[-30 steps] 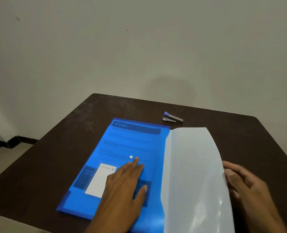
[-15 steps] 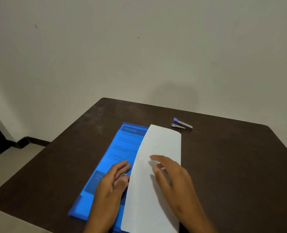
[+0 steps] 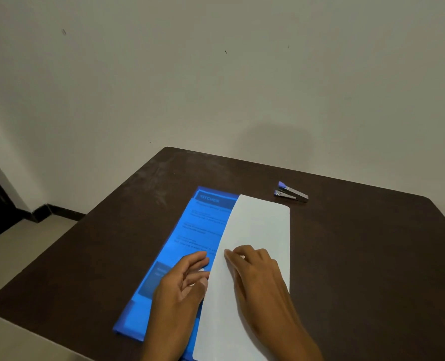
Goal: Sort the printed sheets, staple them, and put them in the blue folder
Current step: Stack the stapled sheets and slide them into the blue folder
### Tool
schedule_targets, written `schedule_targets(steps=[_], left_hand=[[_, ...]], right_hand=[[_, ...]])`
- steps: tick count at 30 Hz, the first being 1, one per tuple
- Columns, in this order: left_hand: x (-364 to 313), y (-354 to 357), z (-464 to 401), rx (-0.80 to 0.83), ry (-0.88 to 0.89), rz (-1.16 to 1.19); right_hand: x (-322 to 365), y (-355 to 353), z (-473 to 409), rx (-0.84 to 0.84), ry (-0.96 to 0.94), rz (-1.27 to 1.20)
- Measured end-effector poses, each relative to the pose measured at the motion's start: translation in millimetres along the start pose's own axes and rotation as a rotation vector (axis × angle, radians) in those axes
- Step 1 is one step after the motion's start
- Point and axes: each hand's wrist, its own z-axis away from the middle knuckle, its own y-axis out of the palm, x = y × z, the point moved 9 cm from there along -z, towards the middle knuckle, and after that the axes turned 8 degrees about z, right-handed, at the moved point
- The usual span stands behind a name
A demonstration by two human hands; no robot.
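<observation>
Right hand [image 3: 258, 280] flat on the folder's pale plastic flap [image 3: 252, 243], left hand [image 3: 182, 285] beside it, fingers loosely bent, resting on the see-through blue plastic folder [image 3: 190, 230], small blue-and-silver stapler [image 3: 290, 192] far beyond both.

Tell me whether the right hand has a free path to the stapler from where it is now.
Probably yes. The right hand rests on the folder flap, and the stapler lies beyond on bare table with nothing between.

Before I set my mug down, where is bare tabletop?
Bare: the table right of the folder's white flap, below the stapler; also left of the blue folder. Crowded: near middle, both hands on the folder.
</observation>
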Motion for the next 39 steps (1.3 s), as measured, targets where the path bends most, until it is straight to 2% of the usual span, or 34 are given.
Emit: schedule_targets(steps=[3, 8, 13, 18, 26, 30, 33, 37, 38, 39], left_hand=[[-6.8, 8.1, 0.1, 0.043, 0.074, -0.163], [-13.1, 24.0, -3.4, 0.116, 0.249, -0.44], [-1.5, 35.4, -10.9, 0.142, 0.224, -0.612], [4.0, 38.8, -17.3, 0.15, 0.217, -0.672], [21.2, 35.5, -31.7, 0.115, 0.095, -0.721], [20.0, 39.1, -31.1, 0.097, 0.077, -0.687], [7.2, 47.1, -23.2, 0.121, 0.215, -0.759], [-2.9, 52.4, -18.1, 0.193, 0.226, -0.806], [-7.0, 57.4, -12.2, 0.267, 0.242, -0.791], [-13.5, 50.5, -10.3, 0.192, 0.259, -0.766]], right_hand=[[-2.7, -1.7, -0.4, -0.08, 0.013, -0.025], [8.6, 0.1, -2.3, -0.089, -0.029, 0.156], [16.6, -2.5, -5.8, -0.192, -0.161, 0.277], [17.6, -0.9, -12.2, -0.168, -0.15, 0.396], [18.5, 5.7, -18.1, -0.119, -0.166, 0.471], [20.9, 2.7, -16.6, -0.162, -0.177, 0.465], [24.3, 3.3, -15.8, -0.174, -0.198, 0.527], [31.3, 5.8, -14.5, -0.149, -0.225, 0.497], [36.1, -0.9, -13.3, -0.146, -0.234, 0.463], [42.2, -10.5, -11.2, -0.184, -0.263, 0.445]])
